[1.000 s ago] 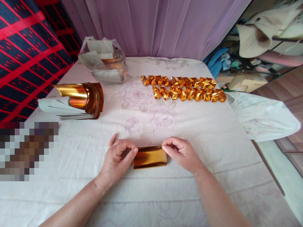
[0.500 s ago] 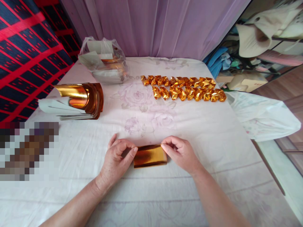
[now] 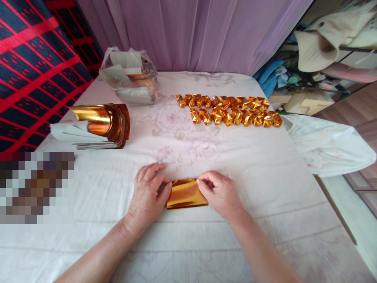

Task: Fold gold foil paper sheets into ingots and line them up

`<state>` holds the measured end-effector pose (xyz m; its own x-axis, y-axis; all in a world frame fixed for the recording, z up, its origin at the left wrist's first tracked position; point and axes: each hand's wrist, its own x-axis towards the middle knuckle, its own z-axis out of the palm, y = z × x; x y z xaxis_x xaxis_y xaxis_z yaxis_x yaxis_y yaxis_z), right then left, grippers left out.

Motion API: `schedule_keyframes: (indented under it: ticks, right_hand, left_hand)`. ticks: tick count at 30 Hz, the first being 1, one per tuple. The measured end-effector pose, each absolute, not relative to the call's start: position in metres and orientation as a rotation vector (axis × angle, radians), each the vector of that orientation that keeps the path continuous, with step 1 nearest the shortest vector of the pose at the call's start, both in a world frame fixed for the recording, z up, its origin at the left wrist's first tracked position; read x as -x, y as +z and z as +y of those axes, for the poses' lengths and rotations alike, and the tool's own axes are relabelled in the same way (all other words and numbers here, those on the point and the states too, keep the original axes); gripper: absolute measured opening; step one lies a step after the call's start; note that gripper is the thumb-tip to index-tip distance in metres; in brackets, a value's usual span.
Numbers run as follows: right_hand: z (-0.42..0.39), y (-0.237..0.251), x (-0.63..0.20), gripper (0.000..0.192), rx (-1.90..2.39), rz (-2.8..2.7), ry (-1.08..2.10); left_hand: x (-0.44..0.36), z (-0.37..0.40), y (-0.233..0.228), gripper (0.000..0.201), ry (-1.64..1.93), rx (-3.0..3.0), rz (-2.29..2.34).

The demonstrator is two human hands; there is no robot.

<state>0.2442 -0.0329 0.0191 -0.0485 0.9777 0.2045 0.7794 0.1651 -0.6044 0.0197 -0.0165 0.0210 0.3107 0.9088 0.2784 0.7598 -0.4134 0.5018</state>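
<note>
A folded sheet of gold foil paper lies on the table in front of me, its long side running left to right. My left hand pinches its upper left corner between thumb and index finger, the other fingers stretched out on the cloth. At the upper right corner, my right hand pinches the paper with thumb and index finger, the rest curled. Beyond my hands, several folded gold paper ingots stand in two rows. To the left is a curled stack of gold foil sheets with white backs.
A clear plastic bag holding more sheets stands at the back left. The table has a pale floral cloth. A white plastic bag hangs at the right edge. Purple curtain closes the back; a cluttered shelf stands right.
My right hand has shifted slightly left along the paper's upper edge. The left hand's outer fingers have spread forward onto the cloth. The paper's upper part now looks flatter.
</note>
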Motion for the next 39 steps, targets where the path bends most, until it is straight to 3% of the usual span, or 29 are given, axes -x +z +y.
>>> schedule_keyframes:
  ticks: [23,29,35,39]
  right_hand:
    - [-0.032,0.017,-0.242,0.008,1.702,-1.9,0.421]
    - [-0.033,0.019,-0.244,0.02,1.614,-1.989,0.48]
    - [-0.033,0.021,-0.247,0.029,1.58,-2.12,0.467]
    - [-0.033,0.027,-0.246,0.026,1.583,-2.162,0.472]
  left_hand:
    - [-0.023,-0.018,0.019,0.004,0.745,-2.291,1.582]
    - [-0.021,-0.016,0.019,0.015,0.671,-2.352,1.519]
    - [-0.021,-0.016,0.022,0.013,0.608,-2.364,1.522]
    - [-0.021,-0.017,0.024,0.01,0.565,-2.361,1.526]
